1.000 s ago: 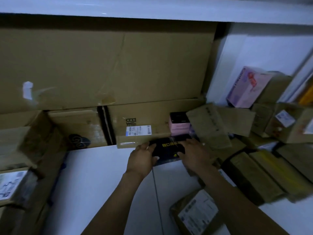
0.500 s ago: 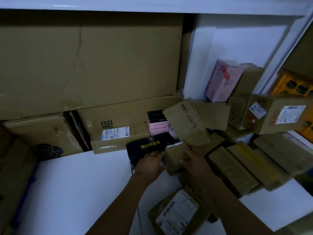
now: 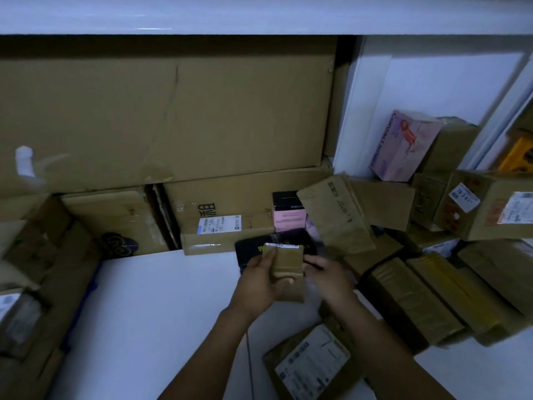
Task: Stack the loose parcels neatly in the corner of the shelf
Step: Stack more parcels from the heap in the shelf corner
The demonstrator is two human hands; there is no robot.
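Observation:
My left hand [image 3: 258,285] grips a small brown parcel [image 3: 287,262] with a white label strip on its top edge, thumb on its left side and fingers under its lower edge. It is held just above the white shelf [image 3: 158,298], in front of a flat black box [image 3: 247,251] with yellow lettering. My right hand [image 3: 330,280] is blurred beside the parcel's right edge, fingers stretched toward it and holding nothing. A loose heap of brown parcels [image 3: 418,301] fills the shelf's right side.
Large cartons [image 3: 144,116] line the back wall, and more cartons [image 3: 37,255] stand at the left. A pink-and-black box [image 3: 289,216], a tilted brown parcel [image 3: 337,215] and a lilac box [image 3: 403,145] sit near the corner. A labelled parcel [image 3: 311,362] lies by my right forearm.
The small brown parcel has passed from between both hands into my left hand and moved left, over the black box. My right hand has come off it.

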